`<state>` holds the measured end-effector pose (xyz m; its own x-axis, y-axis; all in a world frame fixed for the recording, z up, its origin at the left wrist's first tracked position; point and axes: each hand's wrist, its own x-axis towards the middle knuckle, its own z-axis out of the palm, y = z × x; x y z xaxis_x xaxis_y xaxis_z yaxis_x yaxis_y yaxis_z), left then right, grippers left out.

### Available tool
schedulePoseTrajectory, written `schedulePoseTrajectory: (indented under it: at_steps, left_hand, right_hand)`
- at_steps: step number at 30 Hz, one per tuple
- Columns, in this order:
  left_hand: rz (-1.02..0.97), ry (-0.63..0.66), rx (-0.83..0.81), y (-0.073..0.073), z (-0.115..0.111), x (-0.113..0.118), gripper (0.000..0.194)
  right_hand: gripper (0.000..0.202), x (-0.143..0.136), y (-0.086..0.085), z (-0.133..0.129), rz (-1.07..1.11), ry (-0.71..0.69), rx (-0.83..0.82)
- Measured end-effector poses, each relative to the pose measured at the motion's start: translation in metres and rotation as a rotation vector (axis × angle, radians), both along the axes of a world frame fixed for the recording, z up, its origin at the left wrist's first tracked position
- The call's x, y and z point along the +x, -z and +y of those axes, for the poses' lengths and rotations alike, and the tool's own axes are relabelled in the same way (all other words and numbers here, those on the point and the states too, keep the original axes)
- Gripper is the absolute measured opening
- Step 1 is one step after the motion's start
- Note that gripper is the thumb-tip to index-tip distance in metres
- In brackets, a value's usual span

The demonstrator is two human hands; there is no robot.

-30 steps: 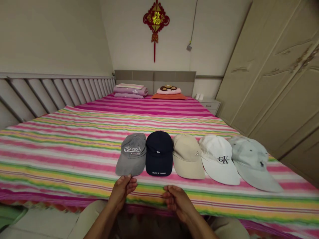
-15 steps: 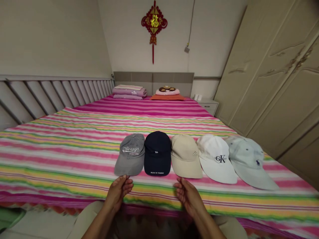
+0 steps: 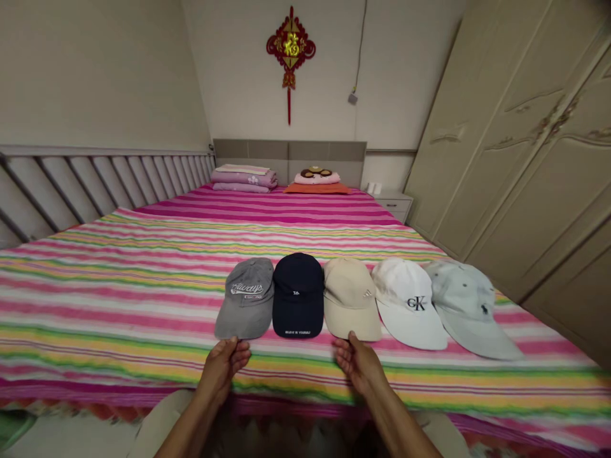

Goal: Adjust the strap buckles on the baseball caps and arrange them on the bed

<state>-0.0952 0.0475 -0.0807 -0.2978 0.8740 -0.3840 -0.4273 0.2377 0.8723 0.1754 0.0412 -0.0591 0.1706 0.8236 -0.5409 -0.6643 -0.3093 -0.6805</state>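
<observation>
Several baseball caps lie side by side in a row on the striped bedspread, brims toward me. From the left they are a grey cap (image 3: 245,299), a navy cap (image 3: 298,296), a beige cap (image 3: 352,299), a white cap (image 3: 410,305) and a pale grey-green cap (image 3: 470,308). My left hand (image 3: 225,364) is just in front of the grey cap's brim, palm inward, fingers loosely bent and nothing held. At the beige cap's brim edge is my right hand (image 3: 359,362), its thumb overlapping the brim and its fingers loosely curled; whether it touches is unclear.
The striped bedspread (image 3: 143,286) covers the bed. Folded bedding (image 3: 243,179) and a pink stack (image 3: 317,179) sit by the headboard (image 3: 329,152). A metal railing (image 3: 109,181) runs along the left; a wardrobe (image 3: 506,159) and nightstand (image 3: 394,202) stand right.
The view has shifted slightly, so the caps appear a little further left. My right thumb has come up to the beige cap's brim edge. My left hand is nearly unchanged.
</observation>
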Motion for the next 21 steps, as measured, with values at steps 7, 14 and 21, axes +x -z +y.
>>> schedulePoseTrajectory:
  at_steps: [7, 14, 21]
  left_hand:
    - [-0.010, 0.005, 0.010, 0.000, 0.001, 0.000, 0.010]
    - [-0.010, 0.010, 0.030, 0.003, 0.001, 0.000, 0.011]
    - [-0.004, 0.023, 0.035, 0.003, 0.000, 0.000, 0.013]
  right_hand:
    - [0.014, 0.020, 0.002, -0.014, -0.046, 0.098, -0.002]
    - [0.014, 0.095, 0.008, -0.022, -0.132, 0.495, -0.001]
    - [0.022, 0.128, 0.013, -0.006, -0.178, 0.421, -0.017]
